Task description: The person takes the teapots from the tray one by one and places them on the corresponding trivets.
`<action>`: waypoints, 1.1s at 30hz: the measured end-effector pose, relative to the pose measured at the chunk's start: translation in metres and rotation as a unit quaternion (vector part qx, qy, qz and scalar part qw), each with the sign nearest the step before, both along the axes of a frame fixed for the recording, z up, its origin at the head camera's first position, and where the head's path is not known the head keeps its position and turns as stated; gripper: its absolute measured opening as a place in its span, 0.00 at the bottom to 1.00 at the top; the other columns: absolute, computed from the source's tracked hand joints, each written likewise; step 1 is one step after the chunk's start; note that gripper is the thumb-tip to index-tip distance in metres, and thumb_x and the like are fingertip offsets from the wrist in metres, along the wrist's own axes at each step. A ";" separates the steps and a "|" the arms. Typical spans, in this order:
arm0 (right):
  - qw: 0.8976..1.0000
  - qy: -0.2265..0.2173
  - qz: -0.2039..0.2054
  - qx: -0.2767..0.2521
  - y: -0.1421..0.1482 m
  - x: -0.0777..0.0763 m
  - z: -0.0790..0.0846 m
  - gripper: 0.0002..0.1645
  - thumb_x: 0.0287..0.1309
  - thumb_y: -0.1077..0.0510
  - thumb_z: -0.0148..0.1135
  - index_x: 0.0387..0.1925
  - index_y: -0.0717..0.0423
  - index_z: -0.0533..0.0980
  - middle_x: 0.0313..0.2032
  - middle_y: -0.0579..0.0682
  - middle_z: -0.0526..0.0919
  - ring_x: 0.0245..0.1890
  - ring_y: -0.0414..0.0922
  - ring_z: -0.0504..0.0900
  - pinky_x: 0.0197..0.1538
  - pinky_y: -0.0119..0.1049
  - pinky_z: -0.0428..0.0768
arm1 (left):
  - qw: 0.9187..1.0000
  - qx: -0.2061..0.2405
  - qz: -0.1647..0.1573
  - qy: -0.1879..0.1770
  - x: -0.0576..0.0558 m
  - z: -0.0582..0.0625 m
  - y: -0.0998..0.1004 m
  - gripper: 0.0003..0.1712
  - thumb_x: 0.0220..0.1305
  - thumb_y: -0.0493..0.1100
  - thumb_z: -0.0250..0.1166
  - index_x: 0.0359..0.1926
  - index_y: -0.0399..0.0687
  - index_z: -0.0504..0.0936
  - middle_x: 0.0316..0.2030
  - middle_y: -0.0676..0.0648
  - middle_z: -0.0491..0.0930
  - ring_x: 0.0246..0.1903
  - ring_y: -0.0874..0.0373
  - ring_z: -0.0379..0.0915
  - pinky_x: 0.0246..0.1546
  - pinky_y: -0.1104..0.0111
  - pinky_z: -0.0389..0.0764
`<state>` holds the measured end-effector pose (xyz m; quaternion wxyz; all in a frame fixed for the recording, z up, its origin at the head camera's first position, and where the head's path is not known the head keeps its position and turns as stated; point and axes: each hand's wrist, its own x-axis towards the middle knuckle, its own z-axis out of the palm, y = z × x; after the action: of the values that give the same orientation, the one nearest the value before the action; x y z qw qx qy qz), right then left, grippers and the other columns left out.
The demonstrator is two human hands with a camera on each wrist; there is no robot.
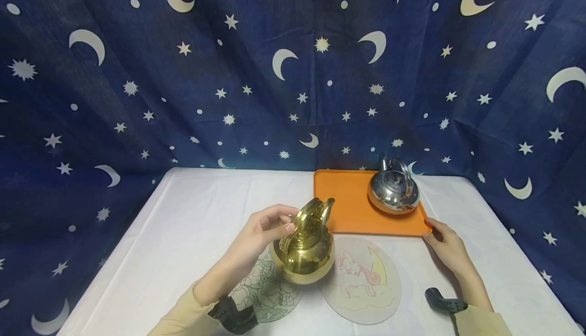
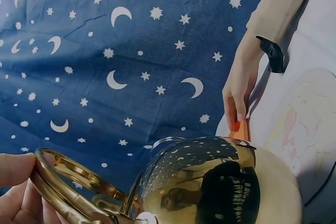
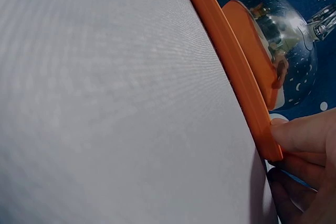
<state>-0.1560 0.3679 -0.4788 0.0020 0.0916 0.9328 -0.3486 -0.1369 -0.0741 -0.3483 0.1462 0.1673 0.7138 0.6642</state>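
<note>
My left hand grips the looped handle of a shiny gold teapot, thumb and fingers around it. In the head view the pot overlaps two round mats, its spout pointing up and to the right. The left wrist view shows the gold handle between thumb and fingers. At the front right corner of an orange tray, my right hand pinches the rim, with the thumb on top in the right wrist view. A silver teapot stands on the tray's right side, its handle upright.
A round mat with green line drawings lies at the left, partly behind the gold pot and left arm. Beside it is a round mat with a pink unicorn and yellow moon. A white cloth covers the table; a dark blue curtain hangs behind.
</note>
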 end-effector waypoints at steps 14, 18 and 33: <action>1.000 0.007 0.000 0.002 0.000 0.000 -0.001 0.32 0.70 0.56 0.46 0.69 0.69 0.56 0.67 0.73 0.58 0.67 0.72 0.55 0.65 0.65 0.58 | 1.000 -0.009 0.021 -0.005 0.014 -0.003 -0.022 0.20 0.61 0.38 0.60 0.55 0.44 0.77 0.32 0.57 0.77 0.52 0.55 0.72 0.65 0.42 0.58; 1.000 0.004 -0.001 0.002 0.000 0.000 -0.001 0.32 0.70 0.56 0.46 0.69 0.69 0.56 0.67 0.74 0.57 0.67 0.72 0.55 0.65 0.66 0.58 | 1.000 -0.021 0.016 0.000 0.017 -0.003 -0.029 0.20 0.61 0.38 0.61 0.56 0.43 0.76 0.33 0.57 0.77 0.51 0.55 0.73 0.64 0.43 0.60; 1.000 0.001 0.000 0.001 -0.001 -0.001 0.000 0.32 0.71 0.55 0.46 0.69 0.70 0.56 0.67 0.74 0.57 0.67 0.71 0.55 0.65 0.65 0.59 | 0.998 -0.057 0.009 0.030 0.028 -0.001 -0.048 0.19 0.62 0.43 0.63 0.54 0.43 0.78 0.32 0.57 0.78 0.48 0.58 0.77 0.58 0.54 0.66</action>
<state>-0.1567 0.3674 -0.4787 0.0011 0.0908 0.9330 -0.3482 -0.1093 -0.1222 -0.3492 0.1286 0.1721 0.7561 0.6182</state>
